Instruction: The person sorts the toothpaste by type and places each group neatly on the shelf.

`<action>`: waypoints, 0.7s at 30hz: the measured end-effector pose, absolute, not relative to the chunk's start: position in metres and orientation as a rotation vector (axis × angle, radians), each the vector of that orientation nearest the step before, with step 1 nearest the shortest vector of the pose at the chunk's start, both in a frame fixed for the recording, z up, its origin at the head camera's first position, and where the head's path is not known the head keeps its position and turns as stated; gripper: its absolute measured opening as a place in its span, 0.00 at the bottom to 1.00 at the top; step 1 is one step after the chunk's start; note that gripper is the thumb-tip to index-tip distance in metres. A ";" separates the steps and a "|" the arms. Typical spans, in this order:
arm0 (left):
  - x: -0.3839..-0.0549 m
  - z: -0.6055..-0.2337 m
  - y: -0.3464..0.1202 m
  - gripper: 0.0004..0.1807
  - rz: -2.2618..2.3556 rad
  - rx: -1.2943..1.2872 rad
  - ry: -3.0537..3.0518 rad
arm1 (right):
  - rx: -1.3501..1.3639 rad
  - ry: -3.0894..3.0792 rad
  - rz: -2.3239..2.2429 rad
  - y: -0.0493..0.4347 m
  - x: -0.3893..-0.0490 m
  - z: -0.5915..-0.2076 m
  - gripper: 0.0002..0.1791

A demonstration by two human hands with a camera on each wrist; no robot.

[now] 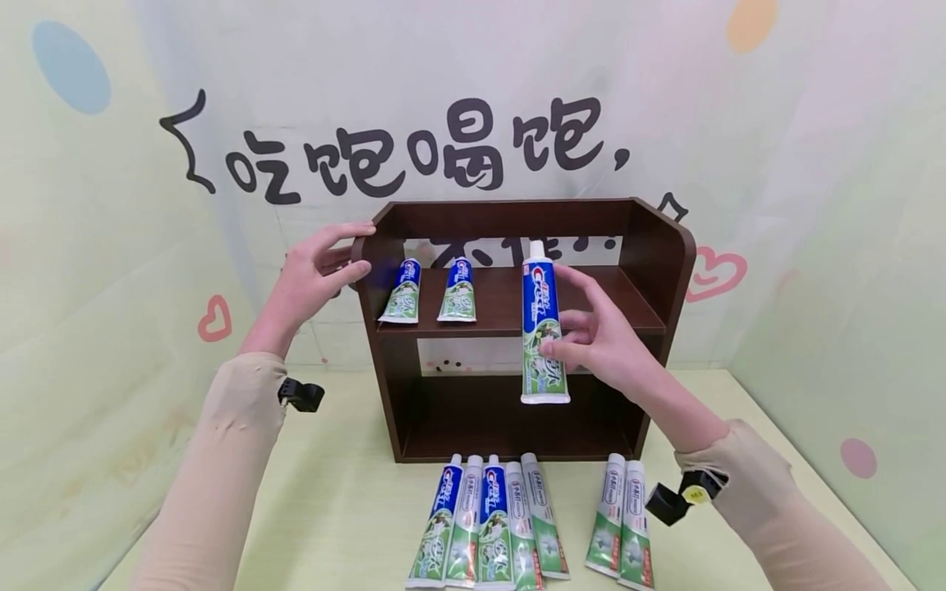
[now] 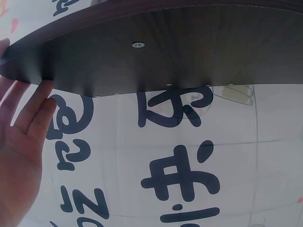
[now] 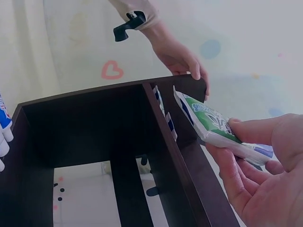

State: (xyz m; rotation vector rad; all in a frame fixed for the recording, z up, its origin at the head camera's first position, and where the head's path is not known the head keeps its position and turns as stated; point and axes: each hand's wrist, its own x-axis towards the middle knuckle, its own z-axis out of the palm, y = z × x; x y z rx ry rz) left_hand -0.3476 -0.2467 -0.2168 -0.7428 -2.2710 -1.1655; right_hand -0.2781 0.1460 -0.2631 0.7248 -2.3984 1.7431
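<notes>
My right hand [image 1: 602, 341] holds a blue-and-green toothpaste tube [image 1: 543, 328] upright, cap up, in front of the upper shelf. Thumb and fingers pinch its sides; the right wrist view shows the tube [image 3: 213, 120] edge-on between them. My left hand [image 1: 314, 275] rests on the upper left side of a dark brown two-tier rack [image 1: 510, 330], its fingers [image 2: 35, 106] fairly straight against the outer panel. On the upper shelf, at the left, stand two matching tubes, one toothpaste tube [image 1: 402, 291] near the side panel and another toothpaste tube [image 1: 458, 291] to its right.
Before the rack, several blue-and-green and white-and-green toothpaste tubes [image 1: 466, 517] lie side by side on the pale table [image 1: 332, 492]. Two white-and-green tubes [image 1: 621, 521] lie farther right. A printed wall sheet [image 1: 473, 66] hangs close behind the rack.
</notes>
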 end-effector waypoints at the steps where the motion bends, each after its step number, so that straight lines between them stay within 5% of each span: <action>1: -0.347 -0.217 -0.247 0.25 -1.166 -0.748 -2.266 | 0.721 -2.397 1.743 0.146 -0.280 -0.262 0.51; 21: -0.347 -0.217 -0.246 0.25 -1.172 -0.756 -2.252 | 0.694 -2.376 1.676 0.135 -0.313 -0.235 0.51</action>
